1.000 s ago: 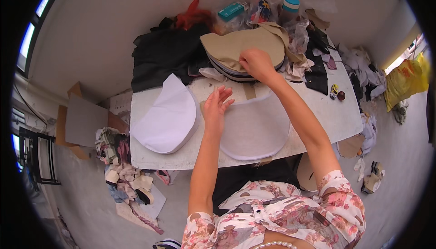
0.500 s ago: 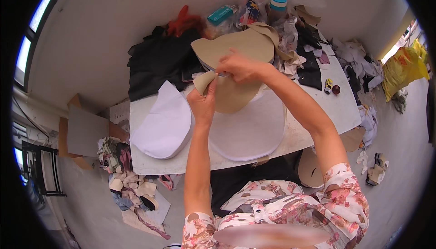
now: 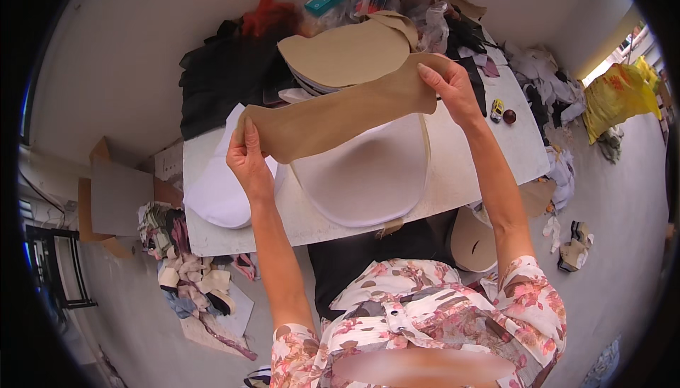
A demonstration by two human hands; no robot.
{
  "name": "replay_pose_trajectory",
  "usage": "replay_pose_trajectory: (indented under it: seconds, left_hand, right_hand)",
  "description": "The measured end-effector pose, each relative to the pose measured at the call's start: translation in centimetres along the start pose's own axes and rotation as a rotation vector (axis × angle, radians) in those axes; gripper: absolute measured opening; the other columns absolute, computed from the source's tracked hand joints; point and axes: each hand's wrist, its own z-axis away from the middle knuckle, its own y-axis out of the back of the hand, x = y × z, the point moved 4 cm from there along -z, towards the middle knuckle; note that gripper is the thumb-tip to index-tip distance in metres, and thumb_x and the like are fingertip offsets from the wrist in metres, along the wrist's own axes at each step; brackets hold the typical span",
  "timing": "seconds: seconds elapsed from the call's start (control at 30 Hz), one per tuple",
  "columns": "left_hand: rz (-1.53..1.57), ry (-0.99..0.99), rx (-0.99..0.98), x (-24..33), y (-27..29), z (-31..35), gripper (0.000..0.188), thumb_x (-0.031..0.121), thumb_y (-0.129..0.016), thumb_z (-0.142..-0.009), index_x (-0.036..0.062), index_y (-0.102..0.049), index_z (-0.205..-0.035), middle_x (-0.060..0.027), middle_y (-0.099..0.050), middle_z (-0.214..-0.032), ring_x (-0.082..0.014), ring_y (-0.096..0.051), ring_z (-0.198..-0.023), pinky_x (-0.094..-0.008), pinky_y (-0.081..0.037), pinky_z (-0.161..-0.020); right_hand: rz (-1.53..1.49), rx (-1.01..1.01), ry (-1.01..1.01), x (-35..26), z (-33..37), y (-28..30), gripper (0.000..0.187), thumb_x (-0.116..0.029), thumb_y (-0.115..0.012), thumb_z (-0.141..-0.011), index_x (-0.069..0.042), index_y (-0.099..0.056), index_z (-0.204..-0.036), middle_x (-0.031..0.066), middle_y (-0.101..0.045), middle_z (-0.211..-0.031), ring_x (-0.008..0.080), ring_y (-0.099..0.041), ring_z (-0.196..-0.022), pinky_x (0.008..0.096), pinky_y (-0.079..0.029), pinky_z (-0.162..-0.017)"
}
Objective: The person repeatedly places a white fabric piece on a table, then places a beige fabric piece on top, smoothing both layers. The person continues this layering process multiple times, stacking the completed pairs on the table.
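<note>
A tan cut fabric piece (image 3: 340, 115) is stretched between my two hands above the table. My left hand (image 3: 249, 160) pinches its left end, thumb on top. At the far right end, my right hand (image 3: 453, 90) grips the other edge, also thumb on top. Below the fabric lies a rounded white padded panel (image 3: 368, 175), its far part hidden. A stack of white cut pieces (image 3: 219, 193) is partly covered by my left hand and the fabric. Just beyond, a stack of tan cut pieces (image 3: 347, 52) rests on the table.
Black fabric (image 3: 219, 80) covers the table's far left. A toy car (image 3: 496, 110) and a dark red ball (image 3: 509, 116) sit at the right. Scraps (image 3: 205, 282) lie on the floor at left, near a cardboard box (image 3: 117, 200). A yellow bag (image 3: 620, 101) stands far right.
The tan piece has come up off the white panel and is now spread wide. My right hand has moved right, my left hand left and nearer. The view has shifted slightly.
</note>
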Motion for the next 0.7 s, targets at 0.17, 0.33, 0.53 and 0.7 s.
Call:
replay_pose_trajectory:
  seconds: [0.17,0.33,0.53,0.7]
  left_hand:
    - [0.101,0.122,-0.102,0.2,1.8,2.2,0.025,0.026,-0.057,-0.097,0.0024,-0.063,-0.106,0.0017,-0.065,-0.089,-0.0032,-0.056,-0.071,-0.019,-0.045,-0.059]
    - [0.131,0.259,-0.154,-0.2,3.3,4.8,0.024,0.022,-0.056,-0.098,0.003,-0.061,-0.11,-0.0008,-0.066,-0.1,-0.0069,-0.061,-0.085,-0.0216,-0.048,-0.073]
    - [0.057,0.38,-0.177,-2.3,3.6,5.0,0.026,0.025,-0.057,-0.097,0.0028,-0.061,-0.109,0.0001,-0.065,-0.095,-0.0044,-0.059,-0.079,-0.0194,-0.046,-0.064]
    - [-0.102,0.483,-0.183,-6.6,4.2,4.0,0.03,0.03,-0.059,-0.096,0.0023,-0.062,-0.105,0.0024,-0.064,-0.083,-0.0026,-0.054,-0.062,-0.0187,-0.043,-0.05]
  right_hand:
    - [-0.025,0.01,-0.063,-0.4,3.2,-0.2,0.033,-0.027,-0.06,-0.095,0.002,-0.061,-0.109,0.0024,-0.066,-0.098,0.0071,-0.059,-0.086,0.0215,-0.048,-0.076]
    - [-0.091,-0.032,-0.221,0.0,6.7,-0.1,0.033,-0.028,-0.059,-0.096,0.001,-0.06,-0.111,0.0022,-0.066,-0.098,0.006,-0.059,-0.086,0.0215,-0.048,-0.076]
    - [-0.048,-0.027,-0.291,2.5,7.9,0.0,0.033,-0.029,-0.06,-0.095,0.001,-0.06,-0.109,0.0021,-0.066,-0.097,0.0058,-0.059,-0.084,0.0216,-0.048,-0.074]
    - [-0.002,-0.035,-0.343,6.5,6.8,-0.3,0.034,-0.031,-0.06,-0.095,0.001,-0.061,-0.109,0.0017,-0.066,-0.096,0.0068,-0.059,-0.083,0.0232,-0.048,-0.074]
